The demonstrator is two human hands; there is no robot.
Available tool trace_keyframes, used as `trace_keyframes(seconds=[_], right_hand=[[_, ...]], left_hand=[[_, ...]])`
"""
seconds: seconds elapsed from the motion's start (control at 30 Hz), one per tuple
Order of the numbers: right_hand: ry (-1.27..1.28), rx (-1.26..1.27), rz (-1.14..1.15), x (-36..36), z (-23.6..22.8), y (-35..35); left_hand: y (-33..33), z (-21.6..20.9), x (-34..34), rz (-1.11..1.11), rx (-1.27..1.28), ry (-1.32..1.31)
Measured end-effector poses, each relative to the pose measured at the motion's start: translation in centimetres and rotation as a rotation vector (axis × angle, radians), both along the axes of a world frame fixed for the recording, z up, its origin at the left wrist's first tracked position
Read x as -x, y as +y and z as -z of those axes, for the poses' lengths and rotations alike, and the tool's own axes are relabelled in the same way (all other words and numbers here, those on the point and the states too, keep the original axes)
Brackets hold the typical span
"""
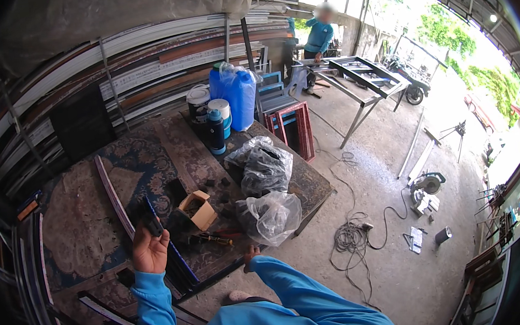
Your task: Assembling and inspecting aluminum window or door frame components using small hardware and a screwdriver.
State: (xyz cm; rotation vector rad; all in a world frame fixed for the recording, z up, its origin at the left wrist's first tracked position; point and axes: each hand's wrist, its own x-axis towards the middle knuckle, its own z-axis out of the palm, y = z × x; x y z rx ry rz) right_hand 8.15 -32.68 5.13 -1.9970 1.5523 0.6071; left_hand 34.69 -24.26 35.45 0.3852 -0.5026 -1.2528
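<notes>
My left hand [149, 249] is raised over the carpeted workbench [86, 221] and grips a small black part [153, 224] beside a long dark metal strip [165, 245]. My right hand [250, 252] is mostly hidden behind my blue sleeve at the bench's front edge, just below a clear plastic bag of dark parts [271, 216]. A small open cardboard box [198, 209] sits between the two hands, with a red-handled tool [214, 237] lying in front of it.
A second bag of dark parts [265, 167], a blue jerrycan [237, 96] and tubs [200, 103] stand on the bench. Coiled cable [348, 236] and a chop saw [426, 185] lie on the concrete floor. Another person in blue [318, 36] works at a metal frame [360, 73].
</notes>
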Motion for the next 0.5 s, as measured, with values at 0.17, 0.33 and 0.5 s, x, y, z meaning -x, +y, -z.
trace_keyframes(seconds=[0.17,0.33,0.5], right_hand=[[0.008,-0.031,-0.023,-0.5,-0.9,1.1],[0.049,-0.015,-0.007,-0.9,0.4,0.9],[0.209,0.071,-0.12,-0.7,4.9,-0.4]], left_hand=[[1.7,0.1,-0.4,-0.037,-0.004,-0.016],[2.3,0.8,-0.8,-0.08,-0.015,-0.019],[2.2,2.4,-1.8,0.019,0.103,0.05]])
